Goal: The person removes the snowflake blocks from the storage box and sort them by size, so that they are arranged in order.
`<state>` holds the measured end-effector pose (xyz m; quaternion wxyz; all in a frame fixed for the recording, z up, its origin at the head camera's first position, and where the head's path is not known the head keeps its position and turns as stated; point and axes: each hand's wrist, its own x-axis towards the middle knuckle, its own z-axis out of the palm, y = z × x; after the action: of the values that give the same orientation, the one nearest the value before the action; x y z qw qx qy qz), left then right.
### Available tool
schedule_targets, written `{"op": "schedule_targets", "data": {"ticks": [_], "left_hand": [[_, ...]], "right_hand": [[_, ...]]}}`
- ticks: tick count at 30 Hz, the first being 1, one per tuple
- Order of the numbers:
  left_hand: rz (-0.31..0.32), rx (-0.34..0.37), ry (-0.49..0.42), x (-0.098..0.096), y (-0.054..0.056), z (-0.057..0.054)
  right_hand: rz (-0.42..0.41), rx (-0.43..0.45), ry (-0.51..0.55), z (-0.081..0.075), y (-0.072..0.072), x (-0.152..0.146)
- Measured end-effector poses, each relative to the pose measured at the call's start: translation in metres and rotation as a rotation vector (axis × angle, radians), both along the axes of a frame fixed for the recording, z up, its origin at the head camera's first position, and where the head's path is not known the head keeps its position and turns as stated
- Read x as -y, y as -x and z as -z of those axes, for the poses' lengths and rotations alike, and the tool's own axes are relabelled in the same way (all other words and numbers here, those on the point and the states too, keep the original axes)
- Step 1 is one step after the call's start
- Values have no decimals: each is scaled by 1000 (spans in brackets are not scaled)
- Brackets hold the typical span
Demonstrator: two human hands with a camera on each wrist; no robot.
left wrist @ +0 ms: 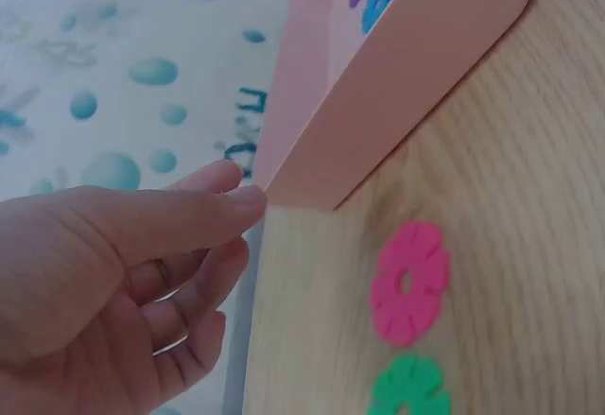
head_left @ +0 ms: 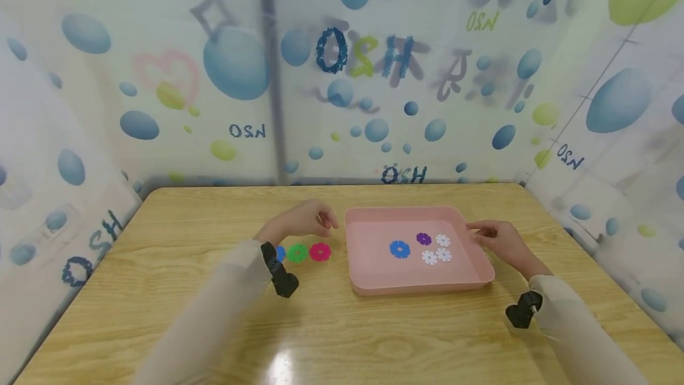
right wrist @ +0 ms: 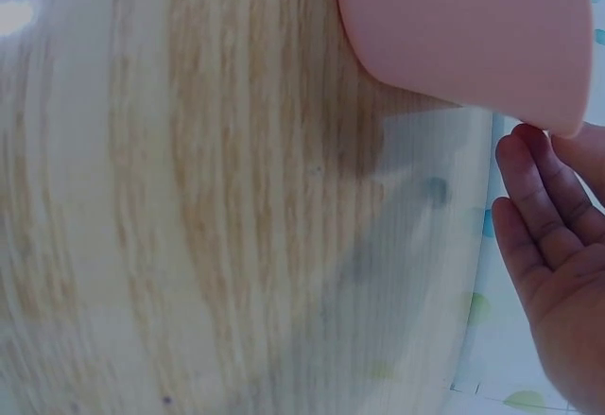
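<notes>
A pink rectangular tray [head_left: 374, 281] stands on the wooden table. Inside lie a blue notched flower-shaped disc [head_left: 392, 249], a purple disc [head_left: 420, 239] and several white snowflake-like pieces [head_left: 443, 240]. At the tray's right rim, my right hand [head_left: 499, 243] pinches the edge, fingers against the outer wall in the right wrist view. My left hand [head_left: 307, 218] hovers just left of the tray with loosely bent fingers and nothing in them. Below it on the table are a pink-red disc [head_left: 313, 252], a green disc [head_left: 291, 253] and a blue disc [head_left: 281, 253], partly hidden by my wrist.
Wood-grain table [head_left: 331, 343] surface extends around the tray, with its far edge close to a patterned curtain [head_left: 320, 123]. More of that printed cloth hangs at the left and right. Black straps with cameras sit on both wrists.
</notes>
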<state>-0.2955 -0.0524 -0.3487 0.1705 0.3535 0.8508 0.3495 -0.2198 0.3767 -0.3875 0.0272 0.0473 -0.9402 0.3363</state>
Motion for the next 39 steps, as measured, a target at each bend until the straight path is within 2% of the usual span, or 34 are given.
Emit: {"op": "schedule_targets", "data": {"ticks": [5,10,15,21,28,30,39], "left_hand": [[13,19,28,-33,1,3],[1,51,66,-67,1,6],[-11,85,112,-91,0,12],[-37,103,201,-110,-3,13],[-80,180,281,-132,-7,12],[-89,176,300,-137,-8,12],[-194,316,249,-143,-13,18]], "right_hand": [[5,3,14,0,-2,-2],[2,0,25,0,-3,-4],[1,3,26,0,-5,-5],[12,3,12,0,-5,-5],[9,4,10,-1,-5,-5],[6,3,8,-2,-5,-4],[-3,1,13,-4,-1,1]]}}
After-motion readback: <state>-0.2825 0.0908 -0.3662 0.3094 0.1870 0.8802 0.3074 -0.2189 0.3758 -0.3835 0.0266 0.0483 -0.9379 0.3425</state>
